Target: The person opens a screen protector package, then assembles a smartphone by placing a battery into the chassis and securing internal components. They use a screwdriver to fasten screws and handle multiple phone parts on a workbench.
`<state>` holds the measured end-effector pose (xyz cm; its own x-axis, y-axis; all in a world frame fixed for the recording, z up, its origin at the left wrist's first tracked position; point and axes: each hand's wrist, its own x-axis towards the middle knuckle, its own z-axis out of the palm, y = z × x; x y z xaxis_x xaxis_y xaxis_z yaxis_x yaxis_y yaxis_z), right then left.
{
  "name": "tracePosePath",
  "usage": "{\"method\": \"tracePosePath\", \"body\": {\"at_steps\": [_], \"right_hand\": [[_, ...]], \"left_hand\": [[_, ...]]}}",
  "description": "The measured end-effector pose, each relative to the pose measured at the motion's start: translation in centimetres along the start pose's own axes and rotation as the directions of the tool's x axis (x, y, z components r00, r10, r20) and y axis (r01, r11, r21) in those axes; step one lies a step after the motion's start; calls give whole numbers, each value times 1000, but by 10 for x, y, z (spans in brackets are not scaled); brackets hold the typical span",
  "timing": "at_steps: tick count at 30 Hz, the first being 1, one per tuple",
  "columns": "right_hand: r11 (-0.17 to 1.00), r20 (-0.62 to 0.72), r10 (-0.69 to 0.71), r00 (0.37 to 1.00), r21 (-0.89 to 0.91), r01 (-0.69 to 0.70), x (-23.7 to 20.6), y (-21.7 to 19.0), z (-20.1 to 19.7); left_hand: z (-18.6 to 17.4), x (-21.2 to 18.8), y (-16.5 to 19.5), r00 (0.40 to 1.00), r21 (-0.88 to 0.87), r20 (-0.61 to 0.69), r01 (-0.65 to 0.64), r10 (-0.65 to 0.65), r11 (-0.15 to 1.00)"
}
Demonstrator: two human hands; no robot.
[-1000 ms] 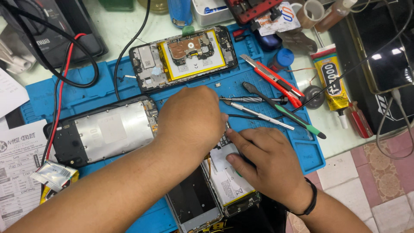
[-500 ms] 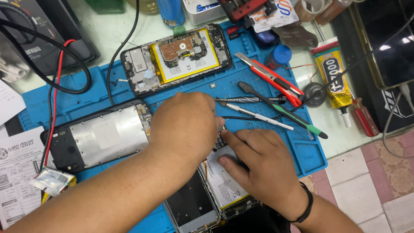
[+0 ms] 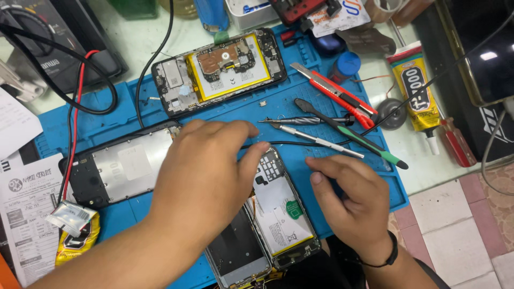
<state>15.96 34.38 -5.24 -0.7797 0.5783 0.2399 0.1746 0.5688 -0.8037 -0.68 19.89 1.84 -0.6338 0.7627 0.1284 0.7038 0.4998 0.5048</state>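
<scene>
left hand [image 3: 206,176]: palm down, fingers loosely spread, grasping nothing; covers upper left part of the opened phone with white battery and black frame [image 3: 281,214], fingertips reaching past its top edge onto the blue silicone work mat [image 3: 96,128].
right hand [image 3: 350,200]: loosely curled, empty, index finger extended toward phone's right edge; just beside it, contact not clear. black wristband [image 3: 383,257] on wrist.
opened phone: lies tilted at mat's near edge, between both hands; top end with circuit board visible between thumb and right hand.
second frame: grey empty phone chassis [image 3: 235,254] touching opened phone's left side, partly under left forearm.
left of left hand: black phone back with silver metal plate [image 3: 115,168], flat on mat.
beyond hands: opened phone with yellow-edged battery and copper shield [image 3: 219,69], near mat's far edge.
tools: silver tweezers [image 3: 316,140], metal screwdriver [image 3: 300,121], green-tipped black spudger [image 3: 350,134], red utility knife [image 3: 332,93]; all on mat, right of centre, near right hand.
off mat, right: yellow glue tube [image 3: 420,96].
cables: red and black leads [image 3: 75,107] across mat's left side.
</scene>
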Motion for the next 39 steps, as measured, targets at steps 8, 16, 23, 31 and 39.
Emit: {"method": "tracePosePath", "body": {"at_steps": [8,16,23,31,39], "right_hand": [[927,-9,-202,979,-325,188,19,-7,-45],[737,231,-368,901,-519,434,49,-15,-58],[663,414,-321,852,-544,514,62,-15,-33],[506,504,-404,764,-573,645,93,-15,-6],[574,411,-480,775,-521,632,101,-12,-5]], "left_hand": [[-19,-140,-24,967,-709,5,182,-253,682],[19,-267,-190,994,-798,-107,-101,26,594],[37,-276,-188,946,-719,-281,-317,159,618],[55,-263,-155,944,-792,-322,-307,65,528],[16,-204,-55,918,-662,-322,-43,-232,748]]}}
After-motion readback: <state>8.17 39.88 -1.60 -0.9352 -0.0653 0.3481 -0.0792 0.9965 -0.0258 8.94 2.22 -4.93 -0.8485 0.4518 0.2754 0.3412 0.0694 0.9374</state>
